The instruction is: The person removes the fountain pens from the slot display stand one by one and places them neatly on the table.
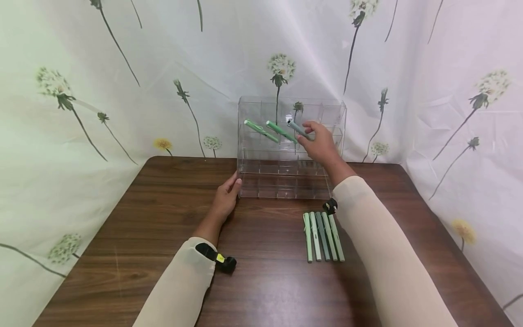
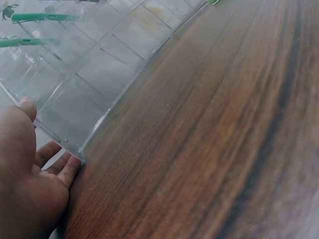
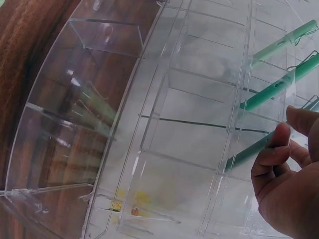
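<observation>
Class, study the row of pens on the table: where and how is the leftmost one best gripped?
Pinch the leftmost pen mid-barrel, probably from above and its left: it lies flat on the table, slender, with open space to its left and a neighbouring pen close on its right.

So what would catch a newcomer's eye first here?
Probably the clear rack at the back of the table, with two green pens slanting in its upper part. Beside them the right hand holds a greyish pen, while the left hand grips the rack's lower left side. In front, five pens lie side by side.
</observation>
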`<state>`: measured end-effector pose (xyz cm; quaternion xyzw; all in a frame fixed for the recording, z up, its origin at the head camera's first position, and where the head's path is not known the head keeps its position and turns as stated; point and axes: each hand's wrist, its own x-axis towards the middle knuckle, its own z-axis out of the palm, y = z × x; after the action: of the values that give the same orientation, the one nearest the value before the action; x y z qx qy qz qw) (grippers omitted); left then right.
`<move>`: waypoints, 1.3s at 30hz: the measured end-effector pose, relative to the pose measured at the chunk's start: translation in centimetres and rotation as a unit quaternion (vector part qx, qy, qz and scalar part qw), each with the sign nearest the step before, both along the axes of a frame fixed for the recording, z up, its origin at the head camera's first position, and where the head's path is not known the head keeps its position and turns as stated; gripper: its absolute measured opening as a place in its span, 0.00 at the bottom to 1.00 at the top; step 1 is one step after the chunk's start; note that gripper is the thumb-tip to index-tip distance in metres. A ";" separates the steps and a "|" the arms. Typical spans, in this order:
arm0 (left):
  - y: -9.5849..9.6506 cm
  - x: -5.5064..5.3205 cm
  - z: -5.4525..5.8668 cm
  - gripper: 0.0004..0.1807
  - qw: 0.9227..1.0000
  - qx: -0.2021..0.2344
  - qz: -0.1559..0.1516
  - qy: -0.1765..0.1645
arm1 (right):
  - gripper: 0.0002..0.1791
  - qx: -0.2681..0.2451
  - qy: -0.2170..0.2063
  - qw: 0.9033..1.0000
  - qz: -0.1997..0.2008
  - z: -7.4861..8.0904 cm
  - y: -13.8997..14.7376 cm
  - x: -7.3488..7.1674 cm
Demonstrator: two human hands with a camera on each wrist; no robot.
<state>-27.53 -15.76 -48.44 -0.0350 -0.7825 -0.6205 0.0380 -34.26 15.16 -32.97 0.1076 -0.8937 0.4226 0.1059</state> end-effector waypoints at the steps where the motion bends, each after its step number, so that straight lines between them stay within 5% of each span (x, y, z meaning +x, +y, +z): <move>1: 0.0 0.0 0.0 0.32 1.000 0.003 -0.003 0.001 | 0.30 -0.002 0.001 1.000 -0.001 0.0 0.0 0.0; 25: -0.2 0.0 -0.4 0.32 1.000 0.002 -0.003 0.003 | 0.20 -0.098 -0.030 0.995 -0.022 -0.1 -1.2 -0.2; 39: -0.1 0.0 -0.1 0.33 1.000 -0.003 -0.004 0.001 | 0.15 -0.132 0.052 0.989 -0.036 1.0 -1.3 -0.1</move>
<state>-27.52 -15.88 -48.55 -0.0383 -0.7844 -0.6180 0.0362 -34.39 13.82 -31.98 0.0818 -0.8268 0.5263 0.1807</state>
